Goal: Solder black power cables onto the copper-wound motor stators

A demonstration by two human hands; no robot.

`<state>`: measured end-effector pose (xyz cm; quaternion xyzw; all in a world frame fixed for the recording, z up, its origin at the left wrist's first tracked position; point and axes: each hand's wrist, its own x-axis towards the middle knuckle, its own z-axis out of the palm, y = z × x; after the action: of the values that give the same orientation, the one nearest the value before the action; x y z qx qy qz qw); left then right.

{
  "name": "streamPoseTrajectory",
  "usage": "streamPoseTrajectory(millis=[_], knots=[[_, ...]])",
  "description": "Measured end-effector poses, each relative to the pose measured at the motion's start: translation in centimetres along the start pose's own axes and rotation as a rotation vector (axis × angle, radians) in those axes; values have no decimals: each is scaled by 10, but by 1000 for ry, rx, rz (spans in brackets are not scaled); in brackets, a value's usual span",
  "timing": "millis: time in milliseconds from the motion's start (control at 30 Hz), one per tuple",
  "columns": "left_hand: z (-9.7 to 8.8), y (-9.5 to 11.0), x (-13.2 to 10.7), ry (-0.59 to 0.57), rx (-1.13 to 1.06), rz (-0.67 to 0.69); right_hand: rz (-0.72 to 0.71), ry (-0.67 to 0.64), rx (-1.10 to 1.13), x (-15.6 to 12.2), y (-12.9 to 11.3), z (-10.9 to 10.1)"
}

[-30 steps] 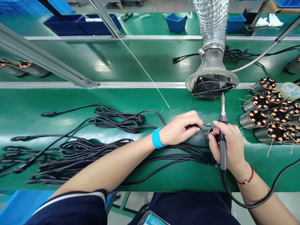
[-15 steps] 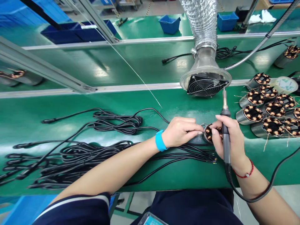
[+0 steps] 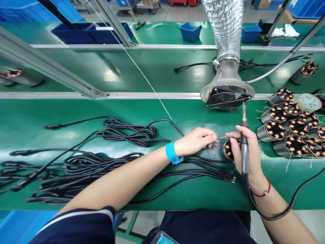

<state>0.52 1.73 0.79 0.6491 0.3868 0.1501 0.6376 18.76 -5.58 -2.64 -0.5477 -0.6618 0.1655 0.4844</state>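
Note:
My left hand (image 3: 196,140) is closed on the end of a black cable (image 3: 175,126), whose thin coloured wires (image 3: 217,141) poke out past the fingertips. In my right hand (image 3: 247,149) a soldering iron (image 3: 244,145) stands nearly upright, tip upward, its lead running down over the forearm. The thumb and forefinger of that hand also reach toward the wires, close to a motor stator (image 3: 229,150) with copper windings in a metal sleeve. My right fingers cover part of this stator. A thin strand of solder wire (image 3: 162,103) hangs down from above, left of the hands.
Coiled black cables (image 3: 88,169) spread over the left of the green bench (image 3: 142,112). Several more stators (image 3: 297,127) crowd the right side. A fume extractor hood (image 3: 227,91) with a fan grille hangs just beyond my hands. Blue bins (image 3: 190,32) stand on the far bench.
My left hand has drawn slightly off the stator, and the coloured wires now show between the two hands. The soldering iron stays in my right hand. The whole view has shifted a little.

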Motion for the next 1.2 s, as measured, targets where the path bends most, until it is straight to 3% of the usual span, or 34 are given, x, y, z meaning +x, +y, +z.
streamPoseTrajectory(millis=[133, 367, 667, 967, 1200], knots=[[4, 0, 3, 42, -213, -86, 34, -31, 67, 3, -1, -2], [10, -3, 2, 96, -419, -80, 74, -52, 73, -1, -14, -2], [23, -10, 3, 176, -342, -33, -36, -46, 77, 0, -11, -2], [2, 3, 2, -93, -127, 50, -98, -5, 55, -7, -8, 2], [10, -3, -1, 48, -189, 111, -182, -81, 44, -5, -6, -3]])
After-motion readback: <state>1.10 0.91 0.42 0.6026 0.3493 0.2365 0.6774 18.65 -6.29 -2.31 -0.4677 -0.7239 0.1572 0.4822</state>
